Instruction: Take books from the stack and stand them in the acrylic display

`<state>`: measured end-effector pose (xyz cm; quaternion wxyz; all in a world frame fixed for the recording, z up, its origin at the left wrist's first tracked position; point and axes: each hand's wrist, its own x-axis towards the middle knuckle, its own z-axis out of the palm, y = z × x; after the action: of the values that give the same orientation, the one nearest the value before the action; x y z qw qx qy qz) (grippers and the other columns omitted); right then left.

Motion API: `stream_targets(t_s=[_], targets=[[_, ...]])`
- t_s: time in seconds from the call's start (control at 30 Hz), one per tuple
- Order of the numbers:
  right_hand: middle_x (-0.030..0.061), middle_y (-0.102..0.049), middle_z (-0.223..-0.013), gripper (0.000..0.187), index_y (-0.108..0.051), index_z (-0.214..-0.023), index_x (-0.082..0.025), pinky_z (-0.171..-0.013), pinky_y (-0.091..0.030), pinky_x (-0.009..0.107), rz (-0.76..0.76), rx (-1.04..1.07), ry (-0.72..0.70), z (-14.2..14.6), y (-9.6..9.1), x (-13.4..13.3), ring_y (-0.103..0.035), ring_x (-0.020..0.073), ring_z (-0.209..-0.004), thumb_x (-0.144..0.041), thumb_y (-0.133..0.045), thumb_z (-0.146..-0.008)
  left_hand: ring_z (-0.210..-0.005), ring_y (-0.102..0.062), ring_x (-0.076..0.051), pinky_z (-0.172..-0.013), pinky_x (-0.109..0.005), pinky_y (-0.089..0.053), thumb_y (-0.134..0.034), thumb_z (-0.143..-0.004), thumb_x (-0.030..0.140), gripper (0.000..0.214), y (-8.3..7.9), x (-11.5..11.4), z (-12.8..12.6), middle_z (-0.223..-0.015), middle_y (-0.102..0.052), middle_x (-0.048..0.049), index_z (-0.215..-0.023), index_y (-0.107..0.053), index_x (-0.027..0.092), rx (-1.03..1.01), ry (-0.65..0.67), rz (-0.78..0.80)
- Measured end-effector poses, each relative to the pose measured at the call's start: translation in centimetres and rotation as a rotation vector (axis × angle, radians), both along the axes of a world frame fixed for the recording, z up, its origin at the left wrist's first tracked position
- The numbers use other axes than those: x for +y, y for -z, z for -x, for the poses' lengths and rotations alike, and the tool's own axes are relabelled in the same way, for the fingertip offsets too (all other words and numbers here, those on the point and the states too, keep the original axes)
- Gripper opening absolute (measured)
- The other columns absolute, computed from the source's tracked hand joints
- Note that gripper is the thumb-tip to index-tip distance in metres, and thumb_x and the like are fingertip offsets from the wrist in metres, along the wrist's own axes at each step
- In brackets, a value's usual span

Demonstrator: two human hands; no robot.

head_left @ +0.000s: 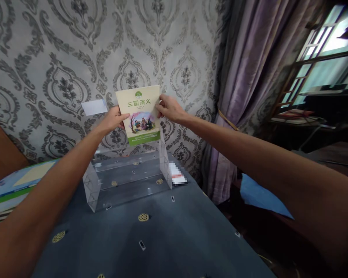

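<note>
We are holding a cream-and-green book nearly upright, its cover facing us, above the rear of a clear stand that is resting on the dark patterned worktop. The fingers of our left hand are pinching the book's left edge, and those of our right hand are pinching its right edge.

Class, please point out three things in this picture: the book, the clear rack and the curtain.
Book [141, 116], head view: middle of the front cover.
Clear rack [92, 188], head view: side panel at the picture's left.
Curtain [243, 73], head view: purple cloth above the tie.
</note>
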<state>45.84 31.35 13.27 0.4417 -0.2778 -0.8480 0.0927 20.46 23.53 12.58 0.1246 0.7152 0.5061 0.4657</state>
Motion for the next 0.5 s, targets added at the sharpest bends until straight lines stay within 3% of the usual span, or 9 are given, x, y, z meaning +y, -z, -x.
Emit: stream_targets(t_s=[0.3,0.5], targets=[[0.003,-0.064,-0.077,0.011,-0.058,-0.098,-0.016,-0.065,-0.054,0.031,0.007,0.008,0.073,-0.1,0.9,0.7,-0.063,0.0168,-0.063,-0.02,-0.049,-0.094,-0.075,-0.072,-0.027,-0.065,-0.041,-0.06,-0.053,-0.089,0.048,0.041,1.6,0.6,-0.9,-0.088,-0.074,-0.0084,-0.118,-0.061,0.02,-0.03,-0.066,0.077],[0.0063,-0.067,-0.08,0.021,-0.06,-0.097,-0.016,-0.058,-0.054,0.028,0.059,0.007,0.043,-0.6,2.2,0.6,-0.066,0.0174,-0.063,-0.035,-0.048,-0.098,-0.079,-0.073,-0.028,-0.063,-0.037,-0.058,-0.05,-0.088,0.066,0.063,3.0,0.3,-1.3,-0.091,-0.073,-0.0098,-0.132,-0.057,0.022,-0.031,0.013,0.134]])
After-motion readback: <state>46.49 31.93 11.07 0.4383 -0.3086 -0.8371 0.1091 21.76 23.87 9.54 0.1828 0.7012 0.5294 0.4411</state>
